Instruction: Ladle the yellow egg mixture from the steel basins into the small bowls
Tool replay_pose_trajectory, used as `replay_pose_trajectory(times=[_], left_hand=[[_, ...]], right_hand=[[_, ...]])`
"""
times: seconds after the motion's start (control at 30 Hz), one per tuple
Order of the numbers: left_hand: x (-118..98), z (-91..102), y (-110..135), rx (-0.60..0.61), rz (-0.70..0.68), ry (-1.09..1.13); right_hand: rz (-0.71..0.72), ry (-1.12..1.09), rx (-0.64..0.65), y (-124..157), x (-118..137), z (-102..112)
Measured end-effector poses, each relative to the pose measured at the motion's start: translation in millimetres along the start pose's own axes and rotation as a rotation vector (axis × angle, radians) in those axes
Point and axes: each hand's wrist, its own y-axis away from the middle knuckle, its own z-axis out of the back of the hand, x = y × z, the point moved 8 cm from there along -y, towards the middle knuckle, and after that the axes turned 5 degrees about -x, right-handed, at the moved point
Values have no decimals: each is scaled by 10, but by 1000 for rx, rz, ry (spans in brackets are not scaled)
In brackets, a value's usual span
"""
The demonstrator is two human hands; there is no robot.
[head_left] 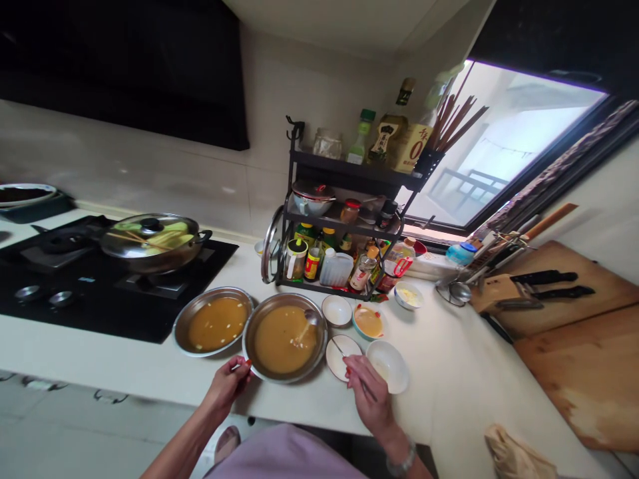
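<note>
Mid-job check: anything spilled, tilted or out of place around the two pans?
Nothing stands out. The stove-side pan and the second pan sit flat, liquid inside their rims; no spill shows on the counter. The left hand holds the second pan's rim; the right hand holds a spoon dipped in it.

A home kitchen: a glass-lidded steel wok point(152, 243) sits on a black glass gas hob point(74, 314), a black metal rack point(349, 175) holds sauce bottles point(384, 140), and a round steel pan of yellow-brown liquid point(259, 310) stands on the white countertop point(449, 379).
</note>
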Motion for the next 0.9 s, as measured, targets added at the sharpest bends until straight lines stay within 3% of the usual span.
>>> replay_pose_trajectory(times=[0.1,0.23,0.33,0.53,0.73,0.9], left_hand=[[4,1,-3,6,9,1],[8,-1,-7,16,20,10],[5,1,-3,14,28,10],[27,22,-15,8,42,21],[50,41,-52,9,33,23],[45,38,-44,0,38,23]], right_hand=[[82,75,-47,-11,-3,193],[-63,191,-292,-62,-300,701],[-157,258,-385,-35,-530,976],[-360,196,-425,95,-858,1062],[-595,-2,-762,189,-1040,1259],[-649,-148,-877,178,-1100,1387]])
